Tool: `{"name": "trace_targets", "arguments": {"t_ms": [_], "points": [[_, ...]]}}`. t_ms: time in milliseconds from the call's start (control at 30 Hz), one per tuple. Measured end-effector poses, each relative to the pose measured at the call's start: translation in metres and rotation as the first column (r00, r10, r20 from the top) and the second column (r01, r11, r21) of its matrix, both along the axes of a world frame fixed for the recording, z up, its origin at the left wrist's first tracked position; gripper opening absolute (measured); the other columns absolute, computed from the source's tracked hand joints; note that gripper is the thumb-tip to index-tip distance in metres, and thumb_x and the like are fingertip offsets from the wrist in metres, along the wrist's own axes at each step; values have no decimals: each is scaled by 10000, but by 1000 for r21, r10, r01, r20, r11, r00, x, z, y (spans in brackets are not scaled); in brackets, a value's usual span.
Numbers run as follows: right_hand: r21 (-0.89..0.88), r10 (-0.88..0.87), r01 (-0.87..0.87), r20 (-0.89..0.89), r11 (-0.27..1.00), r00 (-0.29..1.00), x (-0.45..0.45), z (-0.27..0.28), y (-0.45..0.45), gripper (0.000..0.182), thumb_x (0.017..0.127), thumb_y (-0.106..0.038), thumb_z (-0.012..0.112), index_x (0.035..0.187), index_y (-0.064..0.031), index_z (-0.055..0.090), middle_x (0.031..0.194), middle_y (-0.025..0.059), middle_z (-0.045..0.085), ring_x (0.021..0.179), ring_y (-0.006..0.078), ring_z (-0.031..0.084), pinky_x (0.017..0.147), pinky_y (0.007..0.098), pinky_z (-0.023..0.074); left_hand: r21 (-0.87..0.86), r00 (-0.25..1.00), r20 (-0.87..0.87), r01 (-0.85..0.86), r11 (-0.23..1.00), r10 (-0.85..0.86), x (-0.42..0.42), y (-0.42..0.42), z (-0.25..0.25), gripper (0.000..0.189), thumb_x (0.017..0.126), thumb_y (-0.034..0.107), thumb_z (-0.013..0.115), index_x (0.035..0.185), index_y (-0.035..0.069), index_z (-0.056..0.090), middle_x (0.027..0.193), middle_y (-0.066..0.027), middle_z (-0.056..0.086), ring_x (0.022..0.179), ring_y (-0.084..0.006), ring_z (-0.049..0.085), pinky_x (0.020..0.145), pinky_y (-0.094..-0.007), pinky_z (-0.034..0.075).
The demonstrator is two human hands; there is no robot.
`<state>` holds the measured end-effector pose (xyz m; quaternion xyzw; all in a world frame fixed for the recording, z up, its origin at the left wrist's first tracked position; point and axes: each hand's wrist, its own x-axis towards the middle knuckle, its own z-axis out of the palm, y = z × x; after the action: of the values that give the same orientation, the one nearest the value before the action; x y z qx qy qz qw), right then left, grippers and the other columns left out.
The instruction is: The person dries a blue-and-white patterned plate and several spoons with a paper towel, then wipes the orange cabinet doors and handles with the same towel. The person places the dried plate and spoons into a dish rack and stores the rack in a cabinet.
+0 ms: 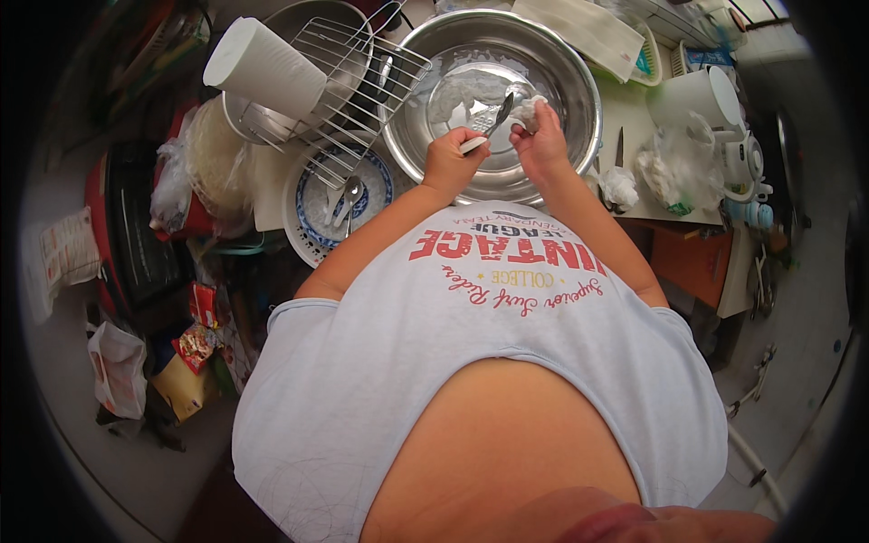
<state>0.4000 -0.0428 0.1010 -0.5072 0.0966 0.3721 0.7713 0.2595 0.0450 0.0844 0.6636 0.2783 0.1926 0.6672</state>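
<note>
My left hand (453, 163) grips the pale handle of a utensil (504, 114), likely a spoon, its dark, shiny metal end pointing up and to the right. Beside it, my right hand (543, 144) pinches a crumpled white wad (527, 110), which looks like wet paper or cloth. The wad sits close to the utensil's metal end; whether they touch I cannot tell. Both hands are above the near part of a large stainless steel basin (585, 129). Whitish, translucent matter (465, 94) lies on the basin's bottom.
A wire rack (339, 108) overlaps the basin's left rim, with a white paper roll (271, 68) resting on it over a metal pot (343, 27). Spoons (352, 193) lie in a blue-patterned dish (309, 224). At right are a knife (620, 146), plastic bags (679, 159) and a white cylinder (692, 102).
</note>
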Motion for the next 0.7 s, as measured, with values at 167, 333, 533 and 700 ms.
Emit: {"name": "trace_targets", "arguments": {"t_ms": [167,333,533,700], "points": [[-81,-36,42,75,996,997,-10,2,9,595,880,-307,674,1326,-130,322,911,29,574,703,145,553,614,279,481,289,998,60,15,957,-34,-1,-5,-4,146,833,73,698,956,11,649,779,-48,684,686,-77,628,619,-230,503],[-360,-2,139,355,922,935,-2,-5,23,682,798,-313,757,1283,-13,384,945,89,617,662,161,601,532,280,476,215,998,62,20,976,-34,-2,-10,-3,148,841,53,682,975,0,648,802,-52,681,702,-77,630,636,-224,500],[-513,72,193,452,837,889,16,-8,36,486,827,-388,705,1066,4,545,746,72,616,564,148,576,469,270,446,100,997,76,-10,995,3,1,-9,-3,151,863,82,668,973,-19,644,772,-35,665,680,-69,608,638,-216,486],[-334,-24,73,150,940,988,55,-4,22,423,894,-478,588,948,-59,574,709,48,616,530,152,555,458,246,437,-112,997,71,-20,993,29,-8,-13,-4,172,872,142,677,958,0,633,761,-41,662,634,-55,585,561,-203,458]]}}
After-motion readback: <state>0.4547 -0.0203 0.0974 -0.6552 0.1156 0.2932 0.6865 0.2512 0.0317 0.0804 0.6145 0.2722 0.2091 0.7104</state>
